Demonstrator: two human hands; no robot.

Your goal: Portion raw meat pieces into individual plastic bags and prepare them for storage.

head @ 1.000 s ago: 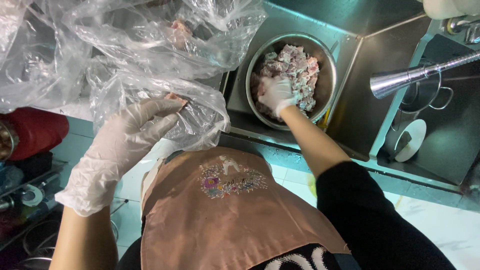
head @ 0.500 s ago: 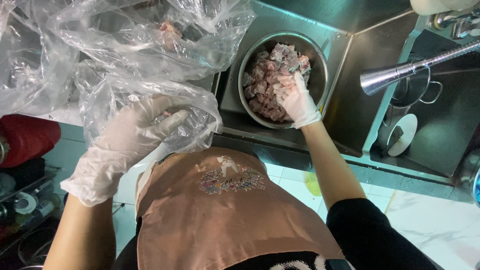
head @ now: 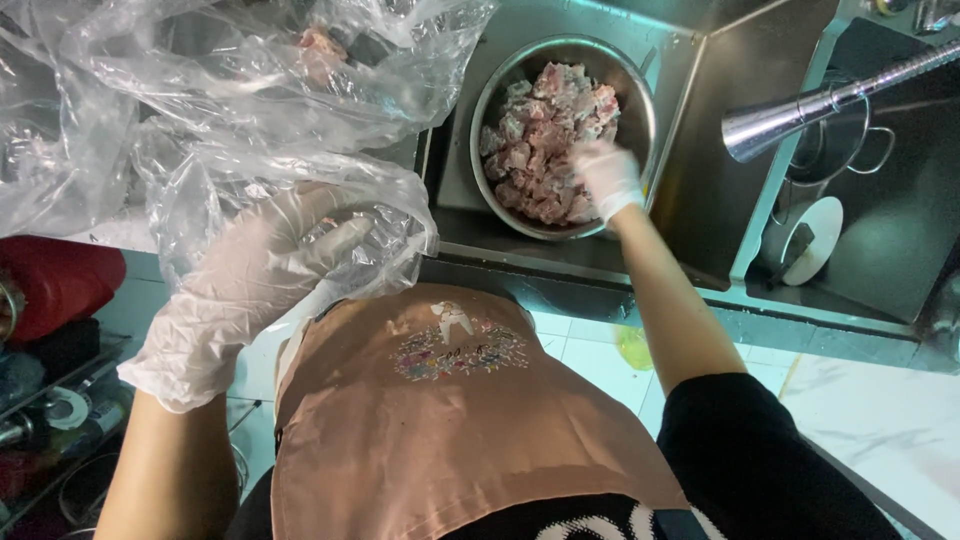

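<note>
A round steel bowl [head: 640, 120] sits in the left basin of a steel sink [head: 700, 180], close to the basin's near wall, and is filled with pale pink meat chunks [head: 540, 140]. The right hand [head: 608, 178], in a thin white glove, rests on the meat at the near right side of the bowl, just inside its rim; its fingers curl down into the chunks, but whether they are grasping a piece I cannot tell.

Left of the sink, a large crumpled clear plastic bag [head: 200, 90] spreads over the tabletop's near left part and hangs over its front edge. A small piece of meat [head: 320, 45] lies inside it near the far side. The left hand [head: 250, 280], also gloved, has its grip clenched on a fold of the bag at the hanging lower edge, palm turned up.

A conical steel faucet spout [head: 800, 105] reaches over the right basin, where a white dish [head: 820, 235] lies. The person wears a pink apron [head: 440, 420] over a black sleeve [head: 750, 450].
</note>
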